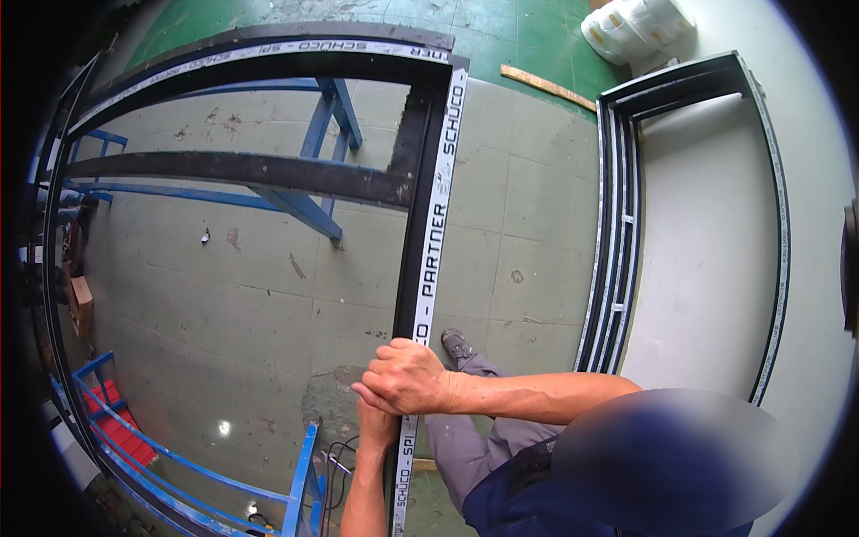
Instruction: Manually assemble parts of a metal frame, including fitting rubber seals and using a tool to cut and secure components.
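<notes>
Dark frame [429, 242] looks joined at the corner [458, 65] beyond your grip; what remains, unclear. Your right hand [404, 378], curled tight, overlaps your left hand [378, 421], whose hold is hidden.

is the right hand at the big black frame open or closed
Closed: the right hand shows its fingers bent at the knuckles and curled inward, over the big black frame.

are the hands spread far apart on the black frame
No, the right hand and left hand are close together at one bar of the black frame.
</notes>
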Available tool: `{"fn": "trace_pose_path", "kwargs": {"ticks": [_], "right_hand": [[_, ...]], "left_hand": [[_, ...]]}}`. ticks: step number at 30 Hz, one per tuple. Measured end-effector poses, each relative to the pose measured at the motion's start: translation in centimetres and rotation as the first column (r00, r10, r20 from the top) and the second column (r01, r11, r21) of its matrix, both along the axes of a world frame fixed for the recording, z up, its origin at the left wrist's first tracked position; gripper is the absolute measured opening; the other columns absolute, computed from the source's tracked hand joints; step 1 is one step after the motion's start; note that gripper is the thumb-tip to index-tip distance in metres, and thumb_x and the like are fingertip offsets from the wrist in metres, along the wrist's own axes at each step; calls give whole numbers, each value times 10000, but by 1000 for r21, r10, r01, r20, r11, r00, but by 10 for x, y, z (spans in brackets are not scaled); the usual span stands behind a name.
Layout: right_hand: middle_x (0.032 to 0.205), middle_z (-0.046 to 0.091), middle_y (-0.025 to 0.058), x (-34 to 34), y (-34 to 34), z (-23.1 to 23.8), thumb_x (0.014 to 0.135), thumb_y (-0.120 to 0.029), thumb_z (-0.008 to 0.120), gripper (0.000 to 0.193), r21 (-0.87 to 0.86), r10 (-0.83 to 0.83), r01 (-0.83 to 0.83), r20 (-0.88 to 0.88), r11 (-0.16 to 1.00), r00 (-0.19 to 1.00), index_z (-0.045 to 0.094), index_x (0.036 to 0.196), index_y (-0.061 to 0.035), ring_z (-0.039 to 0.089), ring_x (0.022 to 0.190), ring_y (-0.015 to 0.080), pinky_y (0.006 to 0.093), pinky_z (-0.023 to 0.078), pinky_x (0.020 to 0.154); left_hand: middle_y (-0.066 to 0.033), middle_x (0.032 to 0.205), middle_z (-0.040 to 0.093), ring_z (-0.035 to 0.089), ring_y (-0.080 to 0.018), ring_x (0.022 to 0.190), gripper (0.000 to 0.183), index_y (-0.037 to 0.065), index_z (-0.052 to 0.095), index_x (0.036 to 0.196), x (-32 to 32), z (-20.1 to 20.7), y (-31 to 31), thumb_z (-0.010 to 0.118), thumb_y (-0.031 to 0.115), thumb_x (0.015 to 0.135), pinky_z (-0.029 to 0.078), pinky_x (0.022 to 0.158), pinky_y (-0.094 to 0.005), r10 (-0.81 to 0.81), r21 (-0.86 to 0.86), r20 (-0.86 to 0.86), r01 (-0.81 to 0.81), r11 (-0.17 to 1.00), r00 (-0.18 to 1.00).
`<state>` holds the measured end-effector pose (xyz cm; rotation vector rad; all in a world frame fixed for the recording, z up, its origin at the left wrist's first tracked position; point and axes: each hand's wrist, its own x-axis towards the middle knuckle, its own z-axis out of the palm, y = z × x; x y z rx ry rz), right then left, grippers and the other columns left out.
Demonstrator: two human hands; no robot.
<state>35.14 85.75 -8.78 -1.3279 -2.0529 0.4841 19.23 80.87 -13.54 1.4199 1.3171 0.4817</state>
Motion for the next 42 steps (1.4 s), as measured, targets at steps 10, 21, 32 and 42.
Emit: {"fn": "trace_pose_path", "kwargs": {"ticks": [10, 21, 32, 42], "right_hand": [[674, 511, 2, 6, 4, 1, 923, -312, 679, 339, -67, 92, -96, -62, 993, 994, 522, 671, -148, 541, 680, 191, 341, 408, 623], [835, 615, 36, 22, 8, -4, 816, -233, 625, 205, -170, 519, -519, -48, 838, 854, 644, 911, -53, 607, 838, 209, 331, 424, 725], [924, 565, 40, 18, 26, 14, 813, -244, 675, 193, -312, 567, -538, 5, 783, 823, 576, 918, -115, 576, 919, 192, 316, 435, 704], [942, 698, 130, -22, 13, 33, 847, -135, 727, 172, -288, 453, -372, 307, 882, 837, 685, 984, -38, 662, 869, 348, 446, 495, 775]], "left_hand": [[-168, 938, 701, 690, -415, 849, 205, 92, 676, 1069, -5, -6, -1, 706, 208, 902, 522, 655, -501, -135, 222, -215, 183, 958, 967], [-131, 763, 699, 707, -375, 747, 173, 118, 696, 789, -30, -8, -21, 772, 268, 831, 562, 615, -450, -219, -118, -293, 192, 974, 931], [-129, 990, 730, 707, -373, 913, 193, 95, 698, 959, -28, -12, -38, 756, 196, 805, 569, 735, -465, -167, -100, -291, 144, 985, 942], [-139, 1137, 653, 631, -350, 1075, 409, 20, 665, 1228, -65, 46, -78, 723, 291, 928, 510, 930, -458, 426, 178, -142, -400, 899, 894]]}}
